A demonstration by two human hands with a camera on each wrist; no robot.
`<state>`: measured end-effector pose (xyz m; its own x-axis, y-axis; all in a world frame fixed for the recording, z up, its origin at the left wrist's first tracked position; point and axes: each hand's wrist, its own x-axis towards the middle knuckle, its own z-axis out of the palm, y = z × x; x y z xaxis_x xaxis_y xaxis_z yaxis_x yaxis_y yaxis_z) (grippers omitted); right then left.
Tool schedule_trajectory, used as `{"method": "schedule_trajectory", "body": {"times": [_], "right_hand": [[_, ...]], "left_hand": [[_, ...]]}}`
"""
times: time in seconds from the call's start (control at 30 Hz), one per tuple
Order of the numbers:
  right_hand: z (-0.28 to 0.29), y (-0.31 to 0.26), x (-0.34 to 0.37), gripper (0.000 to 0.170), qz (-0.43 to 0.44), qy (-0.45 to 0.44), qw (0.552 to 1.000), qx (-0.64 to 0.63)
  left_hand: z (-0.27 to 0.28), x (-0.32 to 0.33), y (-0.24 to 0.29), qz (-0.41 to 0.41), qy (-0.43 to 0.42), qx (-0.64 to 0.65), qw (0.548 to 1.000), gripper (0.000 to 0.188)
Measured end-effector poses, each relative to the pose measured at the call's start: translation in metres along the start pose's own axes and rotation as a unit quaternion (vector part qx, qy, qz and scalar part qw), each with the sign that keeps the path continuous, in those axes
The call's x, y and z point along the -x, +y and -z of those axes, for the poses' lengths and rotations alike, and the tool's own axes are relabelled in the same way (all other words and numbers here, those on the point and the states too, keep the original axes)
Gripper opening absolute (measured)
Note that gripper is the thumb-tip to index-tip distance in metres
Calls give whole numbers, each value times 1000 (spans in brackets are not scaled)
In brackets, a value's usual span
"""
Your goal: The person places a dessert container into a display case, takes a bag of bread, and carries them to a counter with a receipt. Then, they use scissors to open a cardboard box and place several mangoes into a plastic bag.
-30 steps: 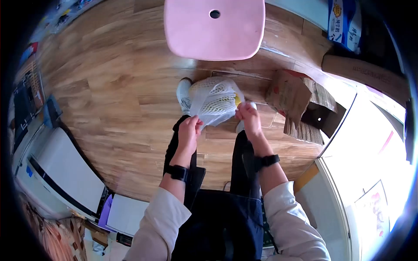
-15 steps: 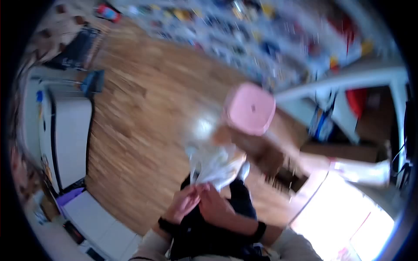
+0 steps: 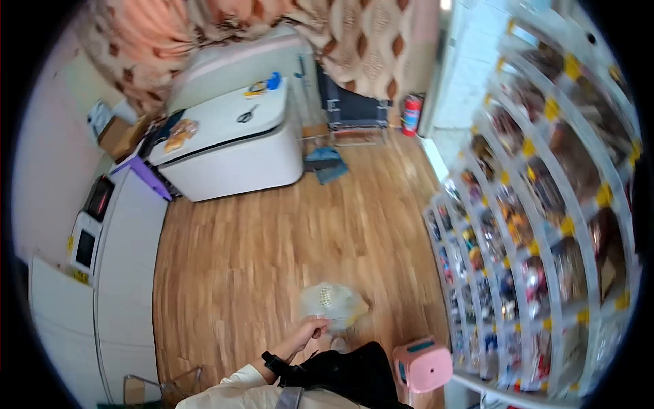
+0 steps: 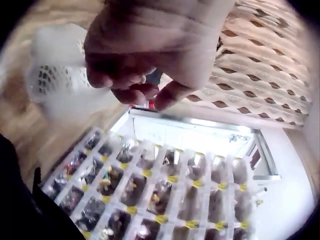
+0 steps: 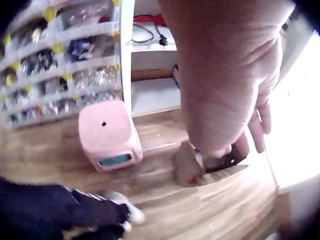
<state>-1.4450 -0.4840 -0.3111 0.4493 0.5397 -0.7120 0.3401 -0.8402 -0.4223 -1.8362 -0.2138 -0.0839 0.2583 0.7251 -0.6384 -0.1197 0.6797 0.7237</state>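
A translucent white plastic bag [image 3: 328, 300] hangs low over the wood floor, with white netting and a yellowish patch showing through it. My left hand [image 3: 312, 328] grips it by the gathered top. In the left wrist view the curled fingers of the left hand [image 4: 150, 55] close at the bag's [image 4: 52, 95] upper end. My right hand [image 5: 235, 85] appears in the right wrist view alone, hanging loosely with slack fingers and holding nothing. Beyond it on the floor lies a brown cardboard box [image 5: 187, 165], partly hidden by the hand.
A pink stool [image 3: 422, 368] stands at my right, beside a tall rack of clear bins [image 3: 524, 238]. Ahead are a white counter [image 3: 231, 163], a folded dark chair [image 3: 357, 109] and a red fire extinguisher [image 3: 411, 116]. A long white cabinet [image 3: 129, 273] runs along the left.
My view has swung left, from the stool and box toward the counter and curtains. Both hands were at the bag; now the left alone holds it and the right has come away.
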Motion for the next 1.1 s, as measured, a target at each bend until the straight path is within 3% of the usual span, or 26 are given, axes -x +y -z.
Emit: {"method": "schedule_trajectory", "body": {"times": [0.07, 0.13, 0.2, 0.33, 0.43, 0.47, 0.5, 0.53, 0.57, 0.63, 0.73, 0.8, 0.83, 0.93, 1.0, 1.03, 1.07, 1.1], "right_hand": [[10, -28, -31, 22, 21, -45, 997, 50], [18, -50, -54, 21, 25, -78, 993, 83], [25, -72, -83, 20, 28, -99, 989, 102], [48, -104, -166, 22, 16, -127, 984, 123], [54, -110, -273, 25, 60, -146, 984, 79], [81, -170, -275, 32, 255, -115, 960, -15], [79, -215, -321, 36, 142, -36, 983, 114], [130, -348, -268, 33, 122, -40, 978, 165], [134, -377, -299, 34, 240, -54, 955, 163], [150, -475, -303, 32, 312, -59, 932, 173], [121, -517, -399, 32, 325, -78, 932, 141], [120, -555, -434, 31, 292, -163, 930, 155], [141, -597, -400, 30, 258, -83, 953, 136], [149, -605, -422, 30, 173, -2, 978, 117], [171, -620, -415, 31, 121, 5, 987, 108], [174, -614, -418, 32, 97, -19, 990, 96], [177, -611, -420, 32, 76, -42, 993, 81], [174, -608, -421, 31, 59, 1, 996, 72]], "left_hand": [[13, -17, 21, -21, 26, -10, 999, 24], [36, -43, 37, -63, 145, -154, 975, 27], [67, -73, 52, -21, 235, -150, 960, 28], [125, -93, 103, 12, 268, -33, 963, 24], [122, -96, 153, 33, 406, -72, 911, 24], [125, -105, 170, 42, 445, -67, 892, 24], [126, -116, 184, 45, 440, -78, 894, 24], [120, -123, 206, -16, 477, -90, 874, 23], [115, -135, 226, -75, 510, -99, 851, 23], [110, -168, 263, -99, 516, -101, 845, 23], [117, -240, 312, -120, 515, -71, 846, 26], [103, -288, 350, -136, 489, -124, 853, 25], [95, -314, 367, -117, 474, -98, 867, 23], [84, -404, 412, -48, 381, -53, 922, 17], [70, -474, 431, -61, 336, -47, 939, 15], [40, -498, 461, -31, 321, -61, 945, 17], [5, -516, 491, -61, 279, -126, 950, 16], [-5, -548, 507, -65, 239, -116, 962, 15]]}}
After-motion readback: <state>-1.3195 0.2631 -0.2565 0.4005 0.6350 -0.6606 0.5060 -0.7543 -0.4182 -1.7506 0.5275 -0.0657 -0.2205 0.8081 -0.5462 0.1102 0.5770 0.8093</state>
